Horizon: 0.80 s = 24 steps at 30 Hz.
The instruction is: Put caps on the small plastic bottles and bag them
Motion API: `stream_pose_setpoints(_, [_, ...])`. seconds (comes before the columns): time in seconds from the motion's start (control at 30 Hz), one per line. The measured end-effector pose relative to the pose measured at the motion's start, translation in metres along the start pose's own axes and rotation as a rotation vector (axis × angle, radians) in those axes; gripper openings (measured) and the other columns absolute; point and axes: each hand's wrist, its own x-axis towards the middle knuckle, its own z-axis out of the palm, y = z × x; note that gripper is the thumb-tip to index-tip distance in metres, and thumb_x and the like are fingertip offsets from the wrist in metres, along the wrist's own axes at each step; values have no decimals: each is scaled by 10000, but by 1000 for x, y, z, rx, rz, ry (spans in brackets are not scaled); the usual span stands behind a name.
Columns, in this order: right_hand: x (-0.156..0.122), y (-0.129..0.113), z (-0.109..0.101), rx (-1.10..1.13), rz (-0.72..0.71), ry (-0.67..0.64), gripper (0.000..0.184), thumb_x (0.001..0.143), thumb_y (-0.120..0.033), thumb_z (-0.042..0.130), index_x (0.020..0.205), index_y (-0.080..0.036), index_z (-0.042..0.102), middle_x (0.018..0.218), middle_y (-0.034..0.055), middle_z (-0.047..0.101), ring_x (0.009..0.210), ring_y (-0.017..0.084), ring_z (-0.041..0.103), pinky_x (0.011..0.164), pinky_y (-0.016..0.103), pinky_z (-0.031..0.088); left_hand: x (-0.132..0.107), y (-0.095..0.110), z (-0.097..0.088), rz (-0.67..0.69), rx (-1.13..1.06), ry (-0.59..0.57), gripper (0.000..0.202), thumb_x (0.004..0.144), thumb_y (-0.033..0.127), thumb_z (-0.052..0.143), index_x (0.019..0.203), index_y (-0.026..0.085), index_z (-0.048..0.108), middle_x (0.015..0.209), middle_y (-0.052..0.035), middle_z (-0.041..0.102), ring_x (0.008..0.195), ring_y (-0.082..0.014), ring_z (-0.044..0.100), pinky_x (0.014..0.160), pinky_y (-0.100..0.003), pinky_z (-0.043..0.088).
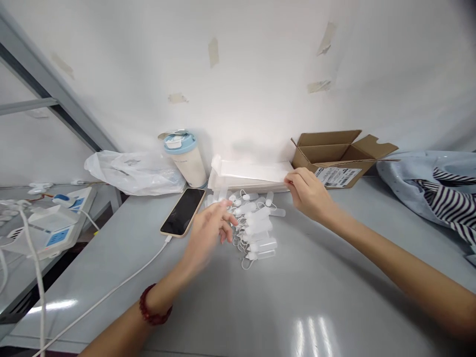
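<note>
A pile of small translucent plastic bottles point(259, 226) with thin white loops on their caps lies on the grey table. Over the left side of this pile is my left hand point(212, 225), its fingers apart and loosely bent, slightly blurred, with nothing visible in them. Behind the bottles a stack of white, film-like bags or sheets point(253, 173) rests against the wall; their exact kind is unclear. My right hand point(307, 191) pinches the right end of the top one between thumb and fingers. That top layer looks slightly raised from those beneath.
A phone point(183, 212) with a white charging cable point(122, 283) lies left of the bottles. Behind it stand a blue-lidded cup point(188, 161) and a white plastic bag point(134, 171). An open cardboard box point(334, 158) and blue and striped clothing point(427, 183) are at the right.
</note>
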Motion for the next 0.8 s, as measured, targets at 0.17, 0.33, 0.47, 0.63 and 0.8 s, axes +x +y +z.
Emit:
stream_pose_setpoints(0.17, [-34, -17, -33, -36, -195, 173, 189, 812, -10, 495, 907, -173, 500, 815, 92, 600, 747, 194, 519, 625, 318, 432, 4, 15, -9, -65, -264, -41, 627, 813, 648, 385, 1019, 84, 567, 884, -168, 680, 616, -212, 633, 394, -239, 411])
stream_pose_setpoints(0.33, [-67, -13, -47, -52, -265, 167, 293, 796, -16, 511, 988, -237, 525, 880, 78, 625, 810, 213, 573, 642, 359, 484, 3, 13, -7, -137, -241, -97, 321, 807, 433, 561, 930, 145, 632, 744, -72, 671, 580, -197, 632, 363, -218, 397])
stream_pose_setpoints(0.47, [-74, -13, -54, 16, -197, 109, 319, 813, -57, 529, 996, -317, 554, 944, 34, 671, 863, 220, 625, 682, 386, 484, 3, 9, -6, -130, -168, -83, 292, 796, 403, 585, 758, 124, 664, 672, -83, 661, 569, -200, 620, 381, -246, 423])
stream_pose_setpoints(0.63, [-60, -34, -65, 77, -142, 33, 342, 822, -189, 590, 1141, -292, 519, 1175, 92, 626, 1095, 294, 572, 828, 465, 473, -4, 4, 1, -86, -41, -75, 242, 769, 324, 630, 635, 123, 655, 616, -69, 652, 529, -157, 588, 472, -256, 469])
stream_pose_setpoints(0.8, [-49, -54, -78, 112, -134, -231, 727, 794, -345, 581, 1411, -163, 244, 1457, 216, 317, 1358, 382, 245, 1017, 617, 286, -21, 1, 19, -57, 75, -365, 281, 842, 377, 563, 715, 149, 668, 662, -54, 657, 572, -153, 588, 524, -253, 452])
